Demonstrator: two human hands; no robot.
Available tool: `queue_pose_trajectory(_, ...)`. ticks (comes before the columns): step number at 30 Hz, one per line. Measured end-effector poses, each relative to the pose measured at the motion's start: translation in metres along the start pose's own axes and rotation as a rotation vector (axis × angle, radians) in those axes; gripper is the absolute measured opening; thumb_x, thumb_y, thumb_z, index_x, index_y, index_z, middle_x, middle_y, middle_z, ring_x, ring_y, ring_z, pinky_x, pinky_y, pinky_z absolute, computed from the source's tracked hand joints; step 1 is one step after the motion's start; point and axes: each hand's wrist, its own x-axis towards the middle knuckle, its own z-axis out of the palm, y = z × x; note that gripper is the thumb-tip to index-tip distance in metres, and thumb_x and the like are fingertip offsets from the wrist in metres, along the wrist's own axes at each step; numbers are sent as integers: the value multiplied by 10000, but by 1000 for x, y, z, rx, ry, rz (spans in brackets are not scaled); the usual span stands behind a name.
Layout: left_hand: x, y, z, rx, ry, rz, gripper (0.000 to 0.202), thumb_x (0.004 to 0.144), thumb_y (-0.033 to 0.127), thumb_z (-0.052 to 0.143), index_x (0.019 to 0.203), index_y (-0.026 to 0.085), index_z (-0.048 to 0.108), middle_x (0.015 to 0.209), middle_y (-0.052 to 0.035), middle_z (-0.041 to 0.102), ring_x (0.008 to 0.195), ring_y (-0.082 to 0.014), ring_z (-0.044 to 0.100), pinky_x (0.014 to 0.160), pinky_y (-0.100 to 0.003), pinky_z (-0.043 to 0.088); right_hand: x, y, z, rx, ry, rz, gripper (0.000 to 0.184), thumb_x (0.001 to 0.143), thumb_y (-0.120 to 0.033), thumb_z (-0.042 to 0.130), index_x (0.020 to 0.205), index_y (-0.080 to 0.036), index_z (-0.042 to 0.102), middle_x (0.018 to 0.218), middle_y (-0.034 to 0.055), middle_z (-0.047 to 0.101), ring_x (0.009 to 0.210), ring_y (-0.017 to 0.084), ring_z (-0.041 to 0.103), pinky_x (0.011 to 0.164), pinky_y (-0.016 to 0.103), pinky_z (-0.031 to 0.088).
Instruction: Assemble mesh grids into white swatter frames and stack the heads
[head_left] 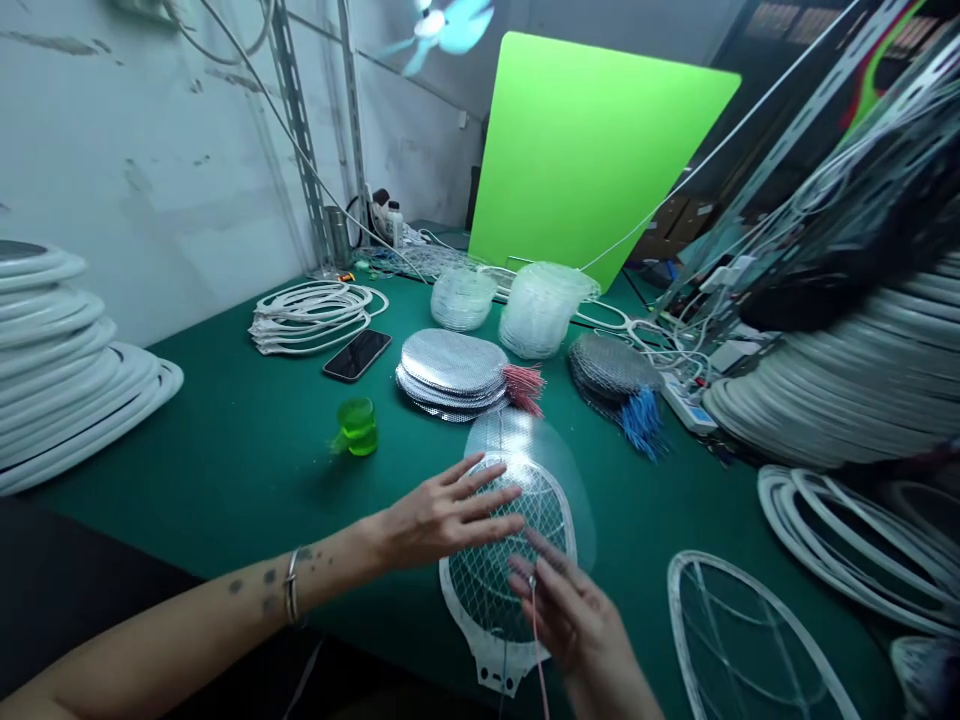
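Note:
A white oval racket frame (566, 500) with a criss-cross grid inside lies in front of me, its narrow end toward me. My left hand (450, 510) is stretched flat over the frame's upper left, fingers spread, holding nothing. At its lower right, my right hand (570, 610) has curled fingers and pinches a thin pink wire (537, 640) that hangs down toward me. A blue wire (503, 660) crosses the frame's narrow end. Under and beyond the frame lies a clear, rounded sheet (581, 480). Its far part reaches the stack of silvery oval mesh panels (454, 355) with pink wires.
A green tape roll (358, 427) and a phone (358, 355) lie left. Dark mesh panels (611, 365) with blue wires lie right. White ring stacks (52, 370) and coils (840, 540) flank the table. Another white frame (679, 610) sits lower right. A green board (600, 150) stands behind.

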Motion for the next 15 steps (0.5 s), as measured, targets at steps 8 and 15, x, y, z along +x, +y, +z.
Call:
queue_pose_trajectory(8,-31,29,24,-165,-296,-94,681,919,112,538,1506,283,239,1529,-105,340,1390,-367,310,1083,-578,373,3,48,-7,163,127,68,1031,429,-379,938,1282,-76,444,935,123,751,897,250,712,683,234,582)
queue_pose_trajectory(15,-29,25,20,-275,-323,-130,679,904,88,519,1503,264,254,1527,-79,348,1412,-321,289,1119,-548,334,-3,49,7,151,212,32,944,399,-400,930,1190,-80,528,818,101,757,869,262,717,632,213,574)
